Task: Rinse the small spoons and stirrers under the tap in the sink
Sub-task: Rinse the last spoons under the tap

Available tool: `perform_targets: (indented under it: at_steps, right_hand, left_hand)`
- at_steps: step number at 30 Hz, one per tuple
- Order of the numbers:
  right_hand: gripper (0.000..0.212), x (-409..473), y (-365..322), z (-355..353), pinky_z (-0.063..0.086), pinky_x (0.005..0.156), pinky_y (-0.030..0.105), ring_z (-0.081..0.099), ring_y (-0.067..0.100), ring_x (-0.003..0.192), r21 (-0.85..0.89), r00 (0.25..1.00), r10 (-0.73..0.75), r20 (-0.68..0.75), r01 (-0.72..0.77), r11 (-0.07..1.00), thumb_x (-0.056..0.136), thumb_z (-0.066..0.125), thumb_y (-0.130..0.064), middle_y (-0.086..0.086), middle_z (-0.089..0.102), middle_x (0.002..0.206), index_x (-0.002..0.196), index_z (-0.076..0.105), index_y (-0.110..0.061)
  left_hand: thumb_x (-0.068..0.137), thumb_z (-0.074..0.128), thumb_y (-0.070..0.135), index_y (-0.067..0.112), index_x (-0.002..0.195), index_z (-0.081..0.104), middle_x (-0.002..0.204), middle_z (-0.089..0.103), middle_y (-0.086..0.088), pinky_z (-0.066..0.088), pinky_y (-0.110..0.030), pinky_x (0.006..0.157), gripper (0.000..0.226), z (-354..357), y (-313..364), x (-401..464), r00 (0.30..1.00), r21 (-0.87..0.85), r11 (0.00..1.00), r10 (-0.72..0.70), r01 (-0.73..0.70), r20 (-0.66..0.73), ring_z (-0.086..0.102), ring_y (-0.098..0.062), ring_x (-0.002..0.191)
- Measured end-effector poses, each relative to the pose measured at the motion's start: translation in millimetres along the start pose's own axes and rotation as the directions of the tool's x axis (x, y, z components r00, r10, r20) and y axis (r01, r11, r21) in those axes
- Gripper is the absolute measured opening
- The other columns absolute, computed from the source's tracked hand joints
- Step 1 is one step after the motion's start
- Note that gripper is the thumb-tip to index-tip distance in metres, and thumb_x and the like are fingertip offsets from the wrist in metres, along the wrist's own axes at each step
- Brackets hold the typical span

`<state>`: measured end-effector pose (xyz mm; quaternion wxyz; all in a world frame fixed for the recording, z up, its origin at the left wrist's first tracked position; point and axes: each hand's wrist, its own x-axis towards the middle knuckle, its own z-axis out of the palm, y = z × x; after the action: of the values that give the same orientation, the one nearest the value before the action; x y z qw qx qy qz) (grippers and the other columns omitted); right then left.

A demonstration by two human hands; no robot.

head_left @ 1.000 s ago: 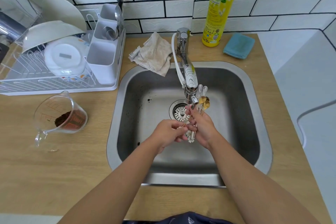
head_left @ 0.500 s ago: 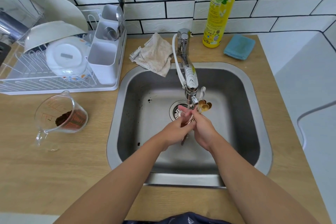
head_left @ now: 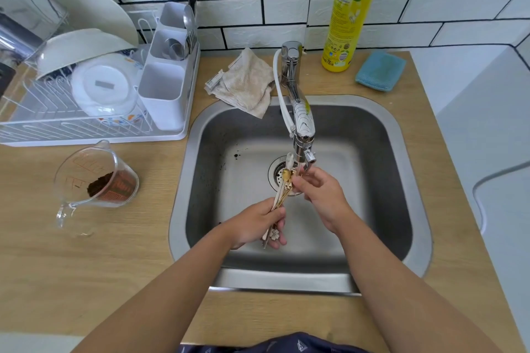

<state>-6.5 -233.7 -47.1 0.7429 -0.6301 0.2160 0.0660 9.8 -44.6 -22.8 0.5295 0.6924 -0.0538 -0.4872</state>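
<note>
Rinse in progress: left hand (head_left: 255, 223) fingers clench gold/white small spoons & stirrers (head_left: 282, 186) under chrome tap (head_left: 301, 123); right hand (head_left: 321, 192) fingers rub tips. Rack transfer pending.

A white dish rack (head_left: 94, 126) holding bowls and a cutlery caddy (head_left: 169, 77) sits on the wooden surface (head_left: 86, 266) at the far left. Near it, a clear measuring jug (head_left: 94, 178) holds brown powder. Against the tiled wall stand a yellow detergent bottle (head_left: 351, 11), a blue sponge (head_left: 380, 70) and a crumpled beige cloth (head_left: 246, 83).
</note>
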Motion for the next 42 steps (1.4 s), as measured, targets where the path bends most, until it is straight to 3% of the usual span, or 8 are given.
perform_targets:
  at_steps: [7, 13, 20, 24, 28, 33, 37, 42]
  right_hand:
    - [0.012, 2, 0, 6, 0.048, 0.057, 0.016, 0.067, 0.007, 0.061, 0.064, 1.000, 0.003, -0.028, -0.001, 0.998, 0.087, 0.080, -0.015, -0.002, 0.075, 0.073, 0.092, 0.069, -0.011]
    - [0.038, 0, -2, 4, 0.047, 0.053, 0.016, 0.058, 0.003, 0.053, 0.118, 0.998, 0.063, -0.001, -0.062, 0.991, 0.065, 0.086, -0.039, -0.004, 0.069, 0.064, 0.084, 0.068, -0.011]
    - [0.008, 4, 1, 3, 0.053, 0.064, 0.017, 0.068, 0.007, 0.067, 0.094, 0.997, 0.069, 0.038, -0.072, 0.993, 0.090, 0.078, -0.010, 0.000, 0.076, 0.080, 0.096, 0.074, -0.014]
    - [0.015, 2, 5, 8, 0.050, 0.065, 0.013, 0.069, 0.004, 0.070, -0.070, 1.000, -0.003, -0.001, 0.003, 0.998, 0.098, 0.065, -0.007, 0.002, 0.078, 0.092, 0.102, 0.072, -0.019]
    - [0.008, 1, 3, 8, 0.051, 0.059, 0.015, 0.070, 0.006, 0.066, -0.098, 0.996, -0.061, -0.072, 0.053, 0.994, 0.095, 0.070, -0.013, 0.000, 0.080, 0.083, 0.093, 0.075, -0.019]
    - [0.010, 2, 5, 7, 0.056, 0.063, 0.022, 0.068, 0.009, 0.063, -0.064, 0.995, -0.054, -0.085, 0.048, 0.997, 0.096, 0.070, -0.014, 0.001, 0.077, 0.076, 0.090, 0.077, -0.016]
    - [0.021, 2, 4, 9, 0.057, 0.074, 0.021, 0.067, 0.007, 0.072, 0.006, 1.000, -0.012, 0.028, 0.012, 1.000, 0.101, 0.061, -0.004, 0.000, 0.077, 0.090, 0.102, 0.075, -0.019]
    - [0.024, 2, 1, 7, 0.058, 0.076, 0.023, 0.073, 0.010, 0.079, 0.102, 1.000, 0.031, -0.003, -0.030, 0.994, 0.092, 0.073, -0.006, 0.004, 0.080, 0.092, 0.116, 0.069, -0.008]
  left_hand:
    - [0.106, 0.040, 0.039, 0.013, 0.095, 0.046, 0.063, 0.055, 0.003, 0.055, -0.031, 0.050, 0.028, 0, 1, -5, 0.999, -0.103, 0.994, -0.042, 0.039, -0.026, 0.063, -0.020, 0.053]
    - [0.106, 0.046, 0.033, 0.014, 0.099, 0.047, 0.071, 0.058, 0.001, 0.059, -0.040, 0.061, 0.020, -4, 2, -6, 0.999, -0.187, 0.982, -0.023, 0.030, 0.040, 0.066, -0.021, 0.065]
    - [0.105, 0.047, 0.033, 0.015, 0.100, 0.047, 0.065, 0.051, 0.001, 0.060, -0.043, 0.067, 0.019, -7, 4, -3, 0.997, -0.273, 0.959, -0.078, 0.070, -0.017, 0.056, -0.016, 0.056]
    - [0.104, 0.047, 0.036, 0.016, 0.098, 0.051, 0.064, 0.050, 0.003, 0.057, -0.036, 0.058, 0.021, -8, 3, -2, 0.992, -0.232, 0.967, -0.121, 0.108, -0.041, 0.054, -0.015, 0.054]
    - [0.102, 0.051, 0.040, 0.016, 0.095, 0.053, 0.065, 0.050, 0.003, 0.054, -0.032, 0.052, 0.024, -9, 1, -1, 0.993, -0.251, 0.962, -0.115, 0.103, -0.031, 0.053, -0.015, 0.054]
    - [0.101, 0.055, 0.038, 0.016, 0.097, 0.053, 0.065, 0.049, 0.003, 0.054, -0.032, 0.052, 0.022, -8, 1, -1, 0.994, -0.297, 0.950, -0.106, 0.095, -0.021, 0.052, -0.014, 0.054]
    - [0.103, 0.050, 0.035, 0.016, 0.099, 0.053, 0.064, 0.050, 0.003, 0.052, -0.029, 0.051, 0.020, -10, 2, -2, 0.992, -0.288, 0.953, -0.112, 0.090, -0.063, 0.051, -0.013, 0.052]
    - [0.104, 0.047, 0.037, 0.013, 0.101, 0.053, 0.066, 0.056, 0.001, 0.053, -0.031, 0.051, 0.025, -6, 1, -1, 0.989, -0.265, 0.964, -0.062, 0.025, -0.132, 0.053, -0.015, 0.053]
